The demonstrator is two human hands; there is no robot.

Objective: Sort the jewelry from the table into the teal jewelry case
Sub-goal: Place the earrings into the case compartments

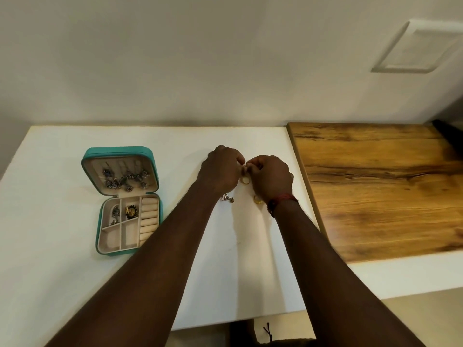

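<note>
Head view: left grip and right grip pinch one small piece together — a gold ring just below them. Fumbled, it could roll off the table, far from the teal jewelry case at left.

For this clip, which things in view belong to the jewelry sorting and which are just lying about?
Part of the job:
- teal jewelry case, open, some pieces already inside
- gold ring below the fingertips
- second gold ring
- triangular pendant
- left hand, right hand, pinching something tiny together

Just there:
- wooden board
- white table
</note>
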